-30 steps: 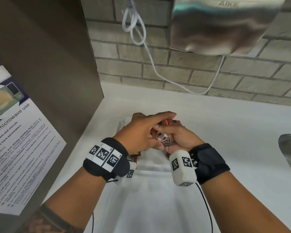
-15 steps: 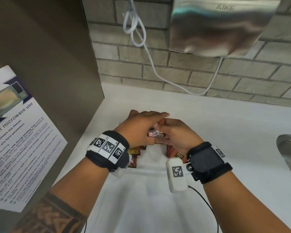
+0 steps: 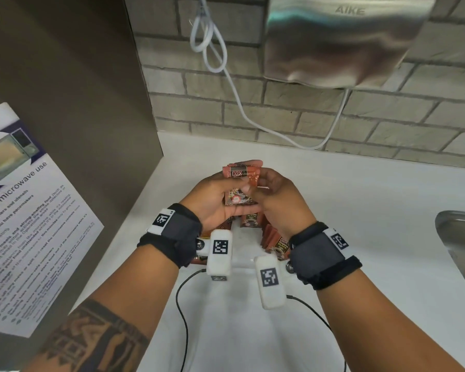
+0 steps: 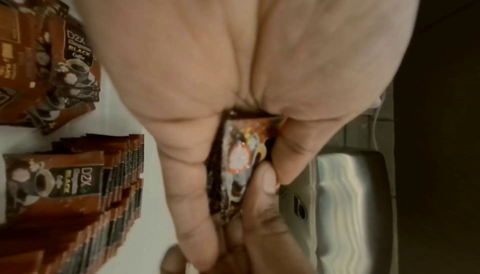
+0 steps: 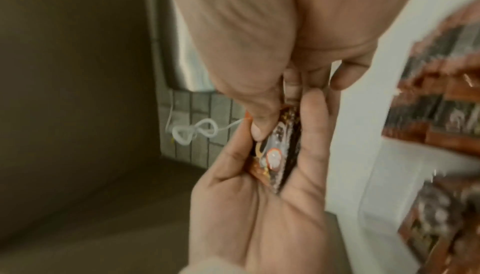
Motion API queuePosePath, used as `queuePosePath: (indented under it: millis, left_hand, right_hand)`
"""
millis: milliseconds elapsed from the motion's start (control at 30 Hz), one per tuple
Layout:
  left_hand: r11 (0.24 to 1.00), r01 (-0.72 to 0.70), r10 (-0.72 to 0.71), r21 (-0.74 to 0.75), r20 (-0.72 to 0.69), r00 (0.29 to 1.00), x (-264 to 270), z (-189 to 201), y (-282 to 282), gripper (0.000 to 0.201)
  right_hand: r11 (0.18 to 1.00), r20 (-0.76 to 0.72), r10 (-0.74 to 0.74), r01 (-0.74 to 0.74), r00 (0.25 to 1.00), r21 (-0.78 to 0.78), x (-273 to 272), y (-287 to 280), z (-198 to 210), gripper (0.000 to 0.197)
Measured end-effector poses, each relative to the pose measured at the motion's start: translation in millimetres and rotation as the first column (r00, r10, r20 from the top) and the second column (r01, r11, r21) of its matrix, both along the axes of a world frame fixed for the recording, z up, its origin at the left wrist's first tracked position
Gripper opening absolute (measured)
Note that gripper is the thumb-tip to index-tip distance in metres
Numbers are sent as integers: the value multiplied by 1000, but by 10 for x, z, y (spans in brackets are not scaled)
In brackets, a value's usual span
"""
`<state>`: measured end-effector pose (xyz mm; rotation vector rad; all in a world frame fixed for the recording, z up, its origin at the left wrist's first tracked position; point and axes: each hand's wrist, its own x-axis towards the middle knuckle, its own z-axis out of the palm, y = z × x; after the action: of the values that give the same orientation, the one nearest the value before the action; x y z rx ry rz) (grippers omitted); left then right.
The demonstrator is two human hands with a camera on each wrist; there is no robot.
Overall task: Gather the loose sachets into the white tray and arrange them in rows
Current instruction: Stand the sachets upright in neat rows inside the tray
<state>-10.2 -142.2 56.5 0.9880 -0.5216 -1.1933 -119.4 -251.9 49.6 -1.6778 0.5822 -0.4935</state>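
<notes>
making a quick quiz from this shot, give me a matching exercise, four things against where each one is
Things:
1. small stack of brown coffee sachets
2. steel hand dryer
3. printed microwave notice
4. steel sink rim

Places:
a. far right of the counter
b. brown panel on the left
c. held between both hands
d. brick wall above the counter

Pairs: 1-c, 2-d, 3-b, 4-a

The sachets (image 3: 240,183) are reddish-brown with black panels, white "D2X" lettering and a coffee-cup print. The tray (image 3: 242,257) and tabletop (image 3: 360,210) are white. The wall (image 3: 293,111) is grey brick; the dryer (image 3: 341,41) is brushed silver.
</notes>
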Motion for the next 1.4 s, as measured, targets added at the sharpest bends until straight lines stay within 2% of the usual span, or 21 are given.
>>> queuePosePath:
  millis: [100,167,233,333,467,567,633,800,867,967,1033,1067,1167,1233,1300,1400]
  left_hand:
    - [998,-55,54,7,53,997,8,-65,20,37]
    - [998,-58,52,27,174,983,34,-109,45,36]
    - [999,-23,9,46,295,956,45,-114,55,33]
    - [996,-51,14,76,424,905,64,-61,44,29]
    - [981,-185,129,55,527,840,174,11,36,41]
    - [986,-148,83,82,524,848,279,55,64,39]
    - [990,-109,39,91,559,829,316,48,76,37]
    - [989,-130,40,66,734,678,296,-77,78,42]
    - [982,-181,69,61,770,634,307,-143,79,44]
    - [949,-294,62,114,846,530,353,-195,133,40]
    - [908,-341,-57,245,876,478,377,-200,217,31]
    - [885,-319,-166,339,871,463,376,-217,255,24]
    - [800,-140,-493,584,772,402,285,-303,263,13]
    - [727,-16,-608,687,654,451,198,-403,143,17]
    - [656,42,-665,753,551,505,104,-517,-33,20]
    - [582,54,-715,812,479,509,35,-644,-271,26]
  right_hand:
    - [977,-111,-83,59,990,-205,-60,-51,44,49]
    - [952,-67,-107,82,992,-296,-111,-74,148,46]
    - [935,-37,-56,39,998,-352,-111,-114,270,36]
    - [914,-161,37,-99,986,-394,-28,-199,423,21]
    - [902,-195,76,-151,978,-405,52,-326,539,16]
    - [883,-224,97,-188,970,-431,65,-374,603,10]
    - [865,-262,107,-220,959,-451,70,-384,613,6]
    - [838,-342,103,-267,934,-476,92,-416,491,10]
    - [838,-348,97,-265,933,-477,92,-422,440,12]
    - [817,-362,52,-248,931,-521,75,-434,377,11]
    - [797,-401,27,-262,916,-544,72,-457,323,13]
    - [791,-438,22,-283,899,-542,74,-471,285,14]
    - [783,-566,27,-369,824,-501,118,-504,118,15]
    - [760,-640,1,-416,769,-499,174,-519,-26,19]
    - [735,-698,-47,-448,714,-508,241,-535,-175,20]
    - [678,-772,-104,-523,627,-517,325,-536,-324,18]
